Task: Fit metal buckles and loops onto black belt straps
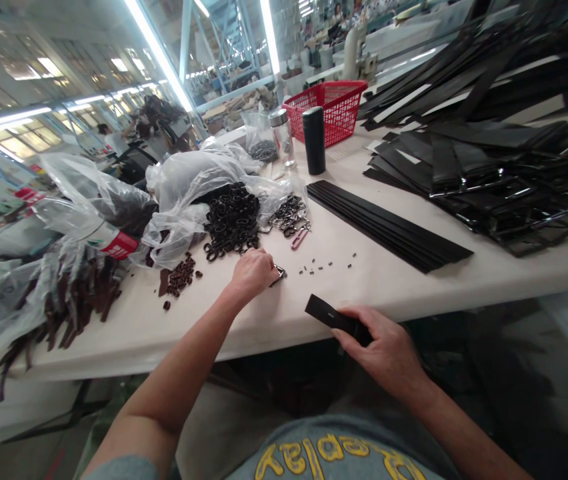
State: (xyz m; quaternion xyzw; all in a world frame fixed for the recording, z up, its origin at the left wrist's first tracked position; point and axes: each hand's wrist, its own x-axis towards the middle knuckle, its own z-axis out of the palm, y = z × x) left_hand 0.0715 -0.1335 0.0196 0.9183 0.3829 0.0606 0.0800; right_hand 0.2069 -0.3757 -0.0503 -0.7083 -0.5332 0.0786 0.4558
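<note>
My right hand (381, 347) is closed on a black strap (325, 311) at the table's front edge; the strap's flat end points up and left, with a small slit in it. My left hand (255, 272) is closed on a small metal buckle (278, 274) over the table, just in front of a pile of black loops (233, 217). Small metal pieces (321, 269) are scattered between the hands and a row of black straps (384, 223). Beyond the left hand lie metal buckles (290, 215) and a pink tool (299, 240).
Brown loops (180, 277) and brown straps (77, 283) lie at the left beside plastic bags (189, 173). Farther back stand a black flask (313, 141), a clear bottle (283, 139) and a red basket (331, 110). Black straps with buckles (469, 167) are heaped on the right.
</note>
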